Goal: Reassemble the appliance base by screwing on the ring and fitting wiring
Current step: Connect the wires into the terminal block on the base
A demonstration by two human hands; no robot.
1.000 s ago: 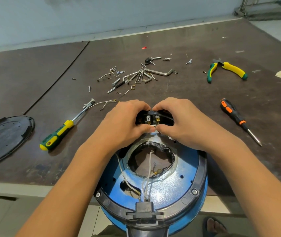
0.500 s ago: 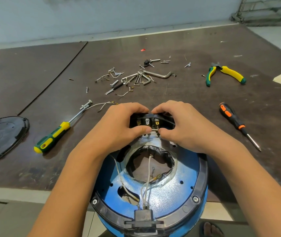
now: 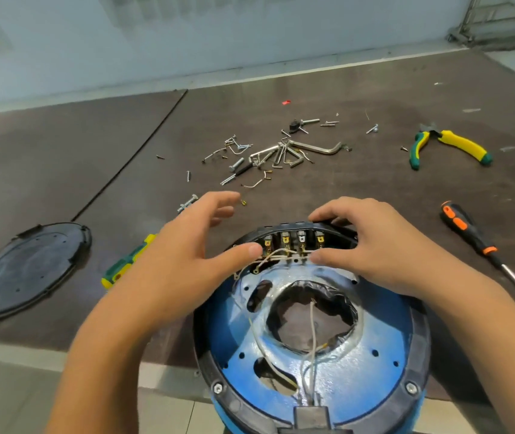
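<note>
The blue appliance base (image 3: 359, 380) lies upside down at the table's near edge, with a black ring (image 3: 419, 346) screwed around its rim. At its far side a black terminal block (image 3: 296, 239) shows several brass contacts with white wires (image 3: 276, 256) running to them. More white wires (image 3: 312, 339) cross the central hole. My right hand (image 3: 372, 242) rests on the block's right end, fingers over its top and thumb at the wires. My left hand (image 3: 196, 242) hovers at the left with fingers spread, thumb tip by the leftmost contact, holding nothing.
Loose screws, hex keys and brackets (image 3: 281, 155) lie scattered beyond the base. Green-yellow pliers (image 3: 450, 148) sit far right, an orange-black screwdriver (image 3: 475, 239) right, a green-yellow screwdriver (image 3: 127, 261) under my left wrist, and a black cover plate (image 3: 27, 270) far left.
My left hand has let go of the terminal block and opened, lifting off to the left. The contacts and wires are now exposed. My right hand stays on the block.
</note>
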